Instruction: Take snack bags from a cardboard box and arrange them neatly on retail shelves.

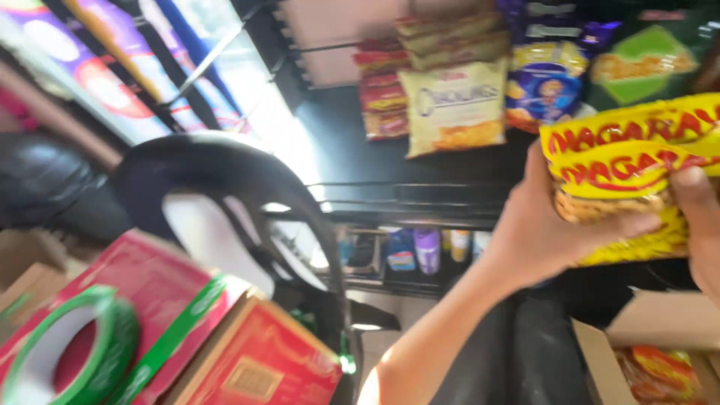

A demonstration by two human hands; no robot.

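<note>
My left hand [547, 225] grips the lower left side of a stack of yellow snack packets with red lettering [630, 161], held up at the right in front of a shelf. My right hand [699, 225] holds the same packets from the right edge, thumb on the front. Below them an open cardboard box [600, 360] holds more orange and yellow packets [660, 371]. The view is blurred by motion.
A dark shelf [420, 195] behind carries hanging snack bags: a pale yellow one [454, 105], a blue and yellow one [544, 86], red ones [382, 90]. Small bottles [427, 251] stand below. A black plastic chair [225, 195], red cartons [255, 364] and a green tape roll [90, 352] are at left.
</note>
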